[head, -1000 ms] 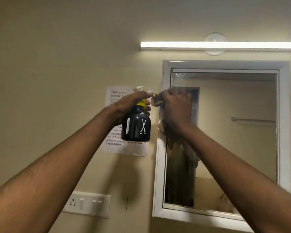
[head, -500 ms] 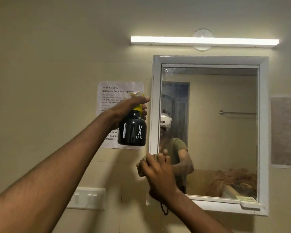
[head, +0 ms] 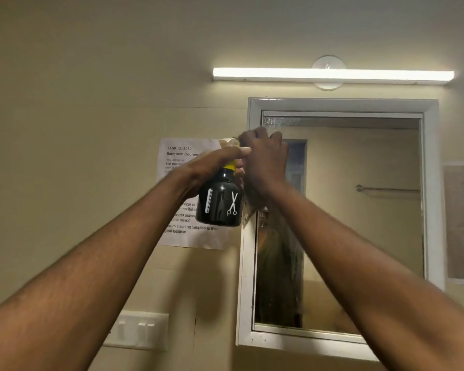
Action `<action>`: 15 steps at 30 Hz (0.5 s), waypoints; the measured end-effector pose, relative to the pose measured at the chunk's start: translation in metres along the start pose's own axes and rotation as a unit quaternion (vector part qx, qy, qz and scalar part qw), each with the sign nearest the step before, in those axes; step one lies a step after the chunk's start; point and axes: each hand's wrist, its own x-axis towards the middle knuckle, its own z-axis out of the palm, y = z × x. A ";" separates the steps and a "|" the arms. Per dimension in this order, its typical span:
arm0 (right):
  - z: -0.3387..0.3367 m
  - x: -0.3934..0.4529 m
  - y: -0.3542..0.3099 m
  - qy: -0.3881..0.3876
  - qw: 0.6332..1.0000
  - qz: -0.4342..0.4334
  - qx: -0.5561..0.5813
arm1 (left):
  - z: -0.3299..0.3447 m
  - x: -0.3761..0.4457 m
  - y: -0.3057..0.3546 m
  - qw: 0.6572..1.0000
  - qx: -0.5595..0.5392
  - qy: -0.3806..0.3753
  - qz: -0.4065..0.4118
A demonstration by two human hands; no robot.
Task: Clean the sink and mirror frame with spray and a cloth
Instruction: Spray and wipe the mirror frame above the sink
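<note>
A white-framed mirror hangs on the beige wall. My left hand grips the neck of a black spray bottle with a yellow collar and white comb and scissors marks, held just left of the frame. My right hand is raised against the upper left side of the frame and presses there. The cloth is mostly hidden under that hand; a dark bit hangs below the wrist. Spray droplets speckle the glass's top left corner. The sink is out of view.
A paper task sheet is taped to the wall behind the bottle. A switch plate sits lower left. A lit tube light runs above the mirror. Another sheet hangs at the right edge.
My right hand went from the frame's upper left down to its lower left, then back up to the upper left. The left hand and bottle stayed beside the frame.
</note>
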 end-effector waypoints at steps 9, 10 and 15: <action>-0.007 0.001 0.009 0.017 0.999 -0.025 0.029 | -0.003 0.021 0.004 0.998 -0.010 0.051 0.033; -0.006 -0.001 0.011 0.014 0.999 -0.026 0.033 | -0.004 0.025 0.008 0.999 0.003 0.038 0.033; -0.007 0.000 0.010 0.009 0.998 -0.022 0.051 | -0.008 0.034 0.019 0.998 0.032 0.035 0.046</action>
